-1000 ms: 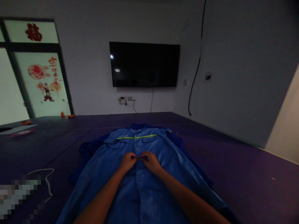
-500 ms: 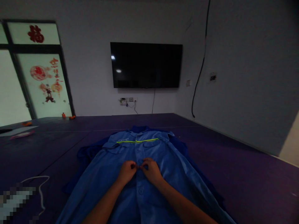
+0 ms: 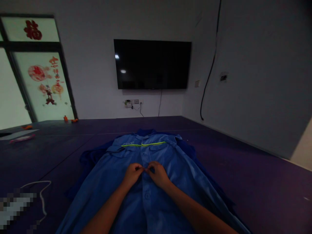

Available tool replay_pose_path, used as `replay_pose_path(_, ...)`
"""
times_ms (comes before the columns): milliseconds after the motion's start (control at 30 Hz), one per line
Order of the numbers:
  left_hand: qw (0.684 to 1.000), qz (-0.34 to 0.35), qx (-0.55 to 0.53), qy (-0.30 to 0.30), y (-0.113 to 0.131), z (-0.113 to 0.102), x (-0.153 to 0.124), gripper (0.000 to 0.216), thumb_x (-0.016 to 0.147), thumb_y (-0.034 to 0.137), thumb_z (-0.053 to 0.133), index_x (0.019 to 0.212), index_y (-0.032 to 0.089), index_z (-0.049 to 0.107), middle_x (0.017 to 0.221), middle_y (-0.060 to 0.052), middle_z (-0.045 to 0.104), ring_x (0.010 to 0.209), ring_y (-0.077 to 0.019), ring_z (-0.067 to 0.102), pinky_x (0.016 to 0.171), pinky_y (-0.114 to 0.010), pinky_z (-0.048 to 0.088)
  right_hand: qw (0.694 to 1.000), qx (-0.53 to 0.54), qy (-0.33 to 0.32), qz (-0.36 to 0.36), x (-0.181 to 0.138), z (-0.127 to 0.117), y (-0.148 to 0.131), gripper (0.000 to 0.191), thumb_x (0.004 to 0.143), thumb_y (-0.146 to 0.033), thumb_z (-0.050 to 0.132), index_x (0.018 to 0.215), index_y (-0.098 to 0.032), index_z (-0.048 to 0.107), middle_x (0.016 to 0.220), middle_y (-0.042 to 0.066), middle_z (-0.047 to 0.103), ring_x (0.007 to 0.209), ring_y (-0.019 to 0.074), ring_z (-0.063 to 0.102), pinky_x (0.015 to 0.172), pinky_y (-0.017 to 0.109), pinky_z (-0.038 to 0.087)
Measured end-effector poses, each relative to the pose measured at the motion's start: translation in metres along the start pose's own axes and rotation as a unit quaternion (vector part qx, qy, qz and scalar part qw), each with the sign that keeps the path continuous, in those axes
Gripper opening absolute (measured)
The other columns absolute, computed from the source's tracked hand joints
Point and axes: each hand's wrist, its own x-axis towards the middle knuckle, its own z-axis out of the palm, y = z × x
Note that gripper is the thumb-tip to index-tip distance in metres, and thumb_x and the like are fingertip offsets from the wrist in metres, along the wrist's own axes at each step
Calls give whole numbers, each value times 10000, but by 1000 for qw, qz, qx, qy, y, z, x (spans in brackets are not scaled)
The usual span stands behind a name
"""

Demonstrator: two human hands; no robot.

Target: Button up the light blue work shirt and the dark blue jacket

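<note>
A blue work shirt (image 3: 175, 175) with a yellow-green stripe across the chest lies flat on the dark purple floor mat (image 3: 255, 182), collar away from me. My left hand (image 3: 133, 174) and my right hand (image 3: 158, 174) meet at the shirt's front placket, below the chest stripe. Both hands are closed in a pinch on the placket, fingertips almost touching each other. What sits between the fingertips is too small and dark to make out. A button (image 3: 147, 196) shows on the placket below the hands. Darker blue cloth (image 3: 87, 159) lies under the shirt.
A black television (image 3: 152, 64) hangs on the far wall above a socket with cables. A window with red paper cut-outs (image 3: 41, 78) is at the left. A white cord (image 3: 40, 191) lies on the mat at the lower left. Small orange items (image 3: 69, 119) sit by the window.
The view shifted slightly. Both hands stay pinched together at the shirt's placket, at about the same spot.
</note>
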Motion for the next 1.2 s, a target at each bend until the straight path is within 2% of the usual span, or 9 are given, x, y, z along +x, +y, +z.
replay_pose_path(167, 999, -14, -37, 13, 3, 1, 0, 189, 658, 273, 488, 607, 138, 609, 553, -4, 582, 552, -128, 517, 539, -223, 360, 1000, 10, 8, 6, 1, 3, 4, 118, 730, -258, 582, 733, -169, 659, 955, 80, 643, 923, 188, 578, 808, 273, 417)
replay_pose_path(333, 987, -100, -121, -36, 4, 4, -4, 209, 690, 319, 470, 622, 143, 559, 389, 45, 471, 333, -79, 396, 393, -194, 279, 999, 28, 11, 18, 2, 5, 8, 92, 699, -241, 611, 737, -171, 657, 989, 79, 634, 941, 189, 574, 838, 284, 411)
replay_pose_path(533, 977, -133, -160, -46, 5, 4, -8, 194, 662, 312, 519, 575, 139, 525, 384, 43, 483, 326, -71, 433, 391, -178, 310, 999, 38, 6, 1, 1, 5, 5, 34, 699, -178, 602, 707, -168, 633, 956, 70, 638, 946, 178, 568, 833, 275, 408)
replay_pose_path(767, 978, -138, -152, -30, 8, 5, -10, 146, 672, 249, 473, 590, 144, 533, 378, 52, 481, 311, -62, 415, 382, -171, 297, 1000, 3, -2, 4, -1, 3, 1, 64, 717, -226, 598, 718, -170, 629, 1004, 83, 624, 975, 185, 559, 851, 283, 397)
replay_pose_path(933, 979, -129, -156, -28, 9, 3, -11, 148, 670, 254, 472, 584, 148, 529, 385, 49, 489, 315, -65, 414, 386, -177, 301, 1000, -28, -1, 1, -2, 2, -1, 80, 732, -233, 585, 741, -169, 632, 1052, 97, 607, 1037, 195, 530, 907, 301, 358)
replay_pose_path(1200, 978, -125, -164, -16, 7, 6, -11, 146, 663, 274, 491, 591, 151, 526, 375, 50, 478, 317, -66, 406, 384, -177, 300, 999, -46, 12, 14, -2, 3, -3, 83, 729, -214, 574, 723, -155, 633, 1067, 116, 601, 1049, 206, 526, 909, 306, 355)
